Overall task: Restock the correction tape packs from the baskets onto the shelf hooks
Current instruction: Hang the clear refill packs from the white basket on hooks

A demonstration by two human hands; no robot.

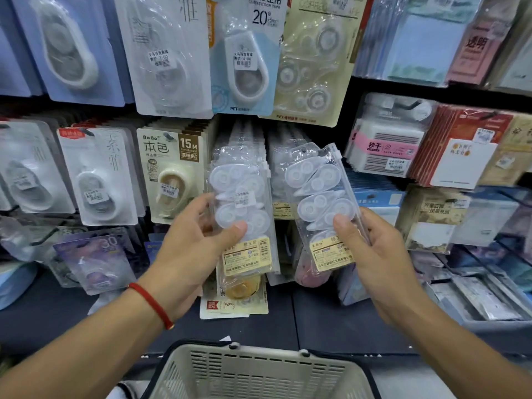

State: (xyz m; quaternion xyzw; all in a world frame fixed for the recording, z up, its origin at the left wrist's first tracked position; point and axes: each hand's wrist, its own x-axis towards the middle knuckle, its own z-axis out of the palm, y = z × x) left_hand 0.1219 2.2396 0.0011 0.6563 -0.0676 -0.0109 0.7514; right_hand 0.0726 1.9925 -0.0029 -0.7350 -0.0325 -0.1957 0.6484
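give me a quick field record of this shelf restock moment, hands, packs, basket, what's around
left hand: grips left clear pack by its lower part, thumb in front
right hand: grips right clear pack at its lower right edge, pack tilted
packs: apart, both raised before the hanging rows
basket: beige, below the hands, contents not visible
neighbours: BoBo 15M pack at left, pink-band pack at right

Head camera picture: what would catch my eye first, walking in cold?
Two hands raised mid-frame, each holding a clear pouch of white correction tapes: the left hand grips the left pack, the right hand the right pack. Behind hangs a crowded shelf wall; below sits a beige basket.
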